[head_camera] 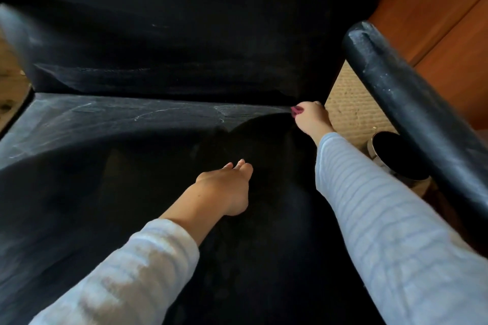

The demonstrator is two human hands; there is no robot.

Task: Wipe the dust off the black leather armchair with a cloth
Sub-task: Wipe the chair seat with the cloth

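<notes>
A: Leather on the armchair (pixel 163 119), how does it look?
B: Black and smooth. I see grey dust and pale swirl marks along the seat's rear, and a round padded armrest (pixel 412 103) at right.
A: And the cloth?
B: A dark-red scrap of cloth (pixel 297 111) sits at the seat's back right corner. The right hand (pixel 313 120) pinches it, fingers curled. The left hand (pixel 229 187) rests on the seat, fingers straight and together.
</notes>
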